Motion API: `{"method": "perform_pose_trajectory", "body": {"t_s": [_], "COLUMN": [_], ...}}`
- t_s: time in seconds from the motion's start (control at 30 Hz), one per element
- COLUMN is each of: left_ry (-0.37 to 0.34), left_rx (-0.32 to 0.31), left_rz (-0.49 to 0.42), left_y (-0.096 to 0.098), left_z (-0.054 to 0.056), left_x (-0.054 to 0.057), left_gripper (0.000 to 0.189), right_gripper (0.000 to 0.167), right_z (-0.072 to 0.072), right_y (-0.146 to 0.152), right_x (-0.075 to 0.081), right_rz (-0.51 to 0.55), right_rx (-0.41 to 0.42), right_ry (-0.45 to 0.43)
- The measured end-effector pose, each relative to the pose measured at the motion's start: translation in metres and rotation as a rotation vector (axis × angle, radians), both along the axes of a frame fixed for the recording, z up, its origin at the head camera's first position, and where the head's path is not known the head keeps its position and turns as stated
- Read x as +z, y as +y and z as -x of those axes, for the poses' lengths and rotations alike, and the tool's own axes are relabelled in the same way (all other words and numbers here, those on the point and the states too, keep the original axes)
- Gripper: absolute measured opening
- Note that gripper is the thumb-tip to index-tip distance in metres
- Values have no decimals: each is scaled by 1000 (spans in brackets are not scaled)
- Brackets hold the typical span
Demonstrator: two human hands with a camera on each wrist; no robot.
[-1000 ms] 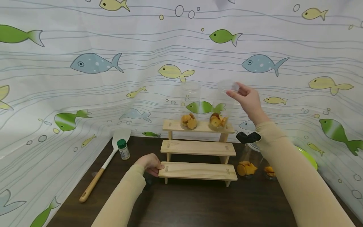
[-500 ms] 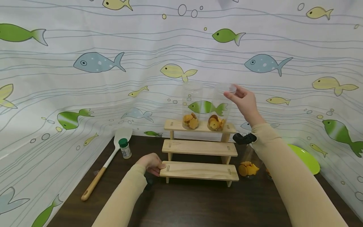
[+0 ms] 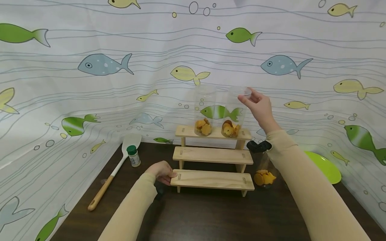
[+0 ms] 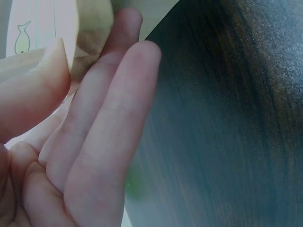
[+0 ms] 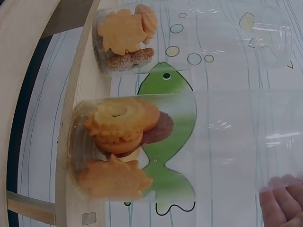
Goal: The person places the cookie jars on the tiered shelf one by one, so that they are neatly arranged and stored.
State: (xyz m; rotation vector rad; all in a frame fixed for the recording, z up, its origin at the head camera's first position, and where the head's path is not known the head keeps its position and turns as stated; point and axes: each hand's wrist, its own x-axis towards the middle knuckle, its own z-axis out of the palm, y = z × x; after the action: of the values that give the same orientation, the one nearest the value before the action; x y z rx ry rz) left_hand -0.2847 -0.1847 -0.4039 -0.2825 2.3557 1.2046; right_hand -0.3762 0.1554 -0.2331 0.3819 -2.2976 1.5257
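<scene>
A three-step wooden stand (image 3: 212,154) is on the dark table. My left hand (image 3: 161,172) pinches the left end of its lowest step, thumb on top and fingers beneath; the left wrist view shows the thumb and fingers (image 4: 113,118) around the board's end. On the top step, toward its right, a clear jar (image 3: 235,110) with cookies at the bottom stands upright. My right hand (image 3: 259,108) grips this jar's rim between thumb and fingers. To its left, apart from it, is a second clear jar (image 3: 204,110) of cookies, also seen in the right wrist view (image 5: 189,38).
Right of the stand, another jar (image 3: 265,177) of cookies is partly behind my right sleeve. Beyond that sleeve lies a green plate (image 3: 325,169). At the left are a green-capped shaker bottle (image 3: 133,156) and a white spatula (image 3: 113,172) with a wooden handle. A fish-print curtain hangs behind.
The right-hand jar has gone from tilted to upright on the top step, its rim moving slightly left with my right hand. My left hand keeps its grip on the lowest step.
</scene>
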Motion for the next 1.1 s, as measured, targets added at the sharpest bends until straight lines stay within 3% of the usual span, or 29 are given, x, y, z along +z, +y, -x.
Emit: {"method": "perform_pose_trajectory", "body": {"t_s": [0.37,0.7,1.1], "left_ry": [0,0,5], "left_rx": [5,11,1], "left_rz": [-23,-12,-5], "left_y": [5,4,0], "left_z": [0,0,-1], "left_x": [-2,-1,1], "left_gripper": [19,19,21], "right_gripper": [79,70,64], "right_z": [-1,-9,-28], "right_y": [4,17,46], "right_x": [0,-1,-8], "right_rz": [-37,69,-47], "right_rx": [4,68,142], "right_ry": [-19,41,16]}}
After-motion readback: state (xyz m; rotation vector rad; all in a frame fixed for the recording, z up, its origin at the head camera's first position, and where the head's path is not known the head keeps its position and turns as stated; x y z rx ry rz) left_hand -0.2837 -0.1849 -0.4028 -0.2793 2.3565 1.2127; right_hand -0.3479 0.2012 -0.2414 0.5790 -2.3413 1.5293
